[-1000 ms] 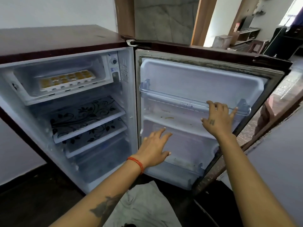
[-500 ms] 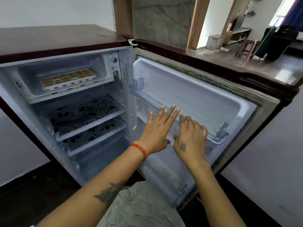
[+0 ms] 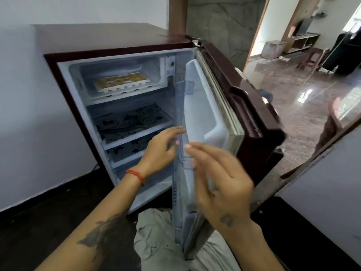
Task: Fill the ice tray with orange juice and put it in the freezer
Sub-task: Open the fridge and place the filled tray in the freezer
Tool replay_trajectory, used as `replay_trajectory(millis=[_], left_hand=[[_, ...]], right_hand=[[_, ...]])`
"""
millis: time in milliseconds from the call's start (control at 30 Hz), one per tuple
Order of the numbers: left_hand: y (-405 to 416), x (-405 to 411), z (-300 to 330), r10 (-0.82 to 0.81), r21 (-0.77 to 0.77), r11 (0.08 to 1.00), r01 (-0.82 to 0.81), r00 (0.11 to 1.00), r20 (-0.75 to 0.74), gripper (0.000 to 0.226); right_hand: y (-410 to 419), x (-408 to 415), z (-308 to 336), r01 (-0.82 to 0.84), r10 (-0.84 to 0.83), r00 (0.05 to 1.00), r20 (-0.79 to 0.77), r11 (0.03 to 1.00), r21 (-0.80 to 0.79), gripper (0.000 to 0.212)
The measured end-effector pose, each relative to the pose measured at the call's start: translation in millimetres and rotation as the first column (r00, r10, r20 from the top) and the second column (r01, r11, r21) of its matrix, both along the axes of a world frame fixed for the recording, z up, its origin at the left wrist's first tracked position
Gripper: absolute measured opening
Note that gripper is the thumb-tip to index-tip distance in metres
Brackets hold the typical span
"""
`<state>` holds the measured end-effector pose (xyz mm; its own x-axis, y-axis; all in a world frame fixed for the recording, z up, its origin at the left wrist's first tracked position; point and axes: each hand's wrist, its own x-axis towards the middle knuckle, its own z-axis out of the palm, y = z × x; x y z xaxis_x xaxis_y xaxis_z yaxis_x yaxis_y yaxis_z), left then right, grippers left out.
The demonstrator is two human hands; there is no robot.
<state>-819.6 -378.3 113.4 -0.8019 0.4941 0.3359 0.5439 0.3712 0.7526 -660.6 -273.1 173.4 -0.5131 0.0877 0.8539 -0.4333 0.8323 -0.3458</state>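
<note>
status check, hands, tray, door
Both hands open: left hand and right hand at the door edge. Ice tray full of juice, in the freezer. Door half open, nothing blocking.

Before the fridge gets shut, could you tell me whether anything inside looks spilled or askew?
Nothing stands out. The ice tray sits flat in the freezer, juice in its cells, with no visible spill below. The door is half closed.
</note>
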Motion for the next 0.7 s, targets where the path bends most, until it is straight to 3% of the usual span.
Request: replay_trajectory(millis=[67, 100, 167, 233, 367, 533, 700], left_hand=[[-25, 18, 0, 0.056, 0.177, 0.981, -0.082, 0.988, 0.143, 0.029], [-34, 26, -1, 0.060, 0.231, 0.967, -0.106, 0.978, 0.199, 0.032], [-55, 38, -6, 0.062, 0.287, 0.948, -0.141, 0.962, 0.266, 0.041], [-72, 42, -11, 0.074, 0.304, 0.939, -0.161, 0.957, 0.281, 0.054], [-99, 39, -21, 0.053, 0.342, 0.925, -0.166, 0.947, 0.316, 0.072], [-134, 16, -44, 0.327, 0.140, 0.926, -0.351, 0.930, 0.167, 0.079], [-160, -26, -65, 0.616, -0.106, 0.782, -0.614, 0.788, -0.024, 0.091]], right_hand=[[-9, 3, 1, 0.179, -0.189, 0.965, -0.181, 0.981, -0.071, 0.035], [-12, 2, -2, 0.260, -0.281, 0.940, -0.195, 0.957, -0.125, 0.041], [-23, -5, -12, 0.305, -0.324, 0.945, -0.041, 0.921, -0.242, 0.056], [-37, -17, -22, 0.295, -0.246, 0.950, 0.191, 0.908, -0.297, 0.072], [-67, -46, -39, 0.235, -0.168, 0.924, 0.343, 0.958, -0.163, 0.074], [-86, -92, -54, -0.028, 0.065, 0.929, 0.364, 0.994, -0.107, 0.071], [-116, -150, -64, -0.183, 0.208, 0.903, 0.377, 0.978, -0.102, 0.070]])
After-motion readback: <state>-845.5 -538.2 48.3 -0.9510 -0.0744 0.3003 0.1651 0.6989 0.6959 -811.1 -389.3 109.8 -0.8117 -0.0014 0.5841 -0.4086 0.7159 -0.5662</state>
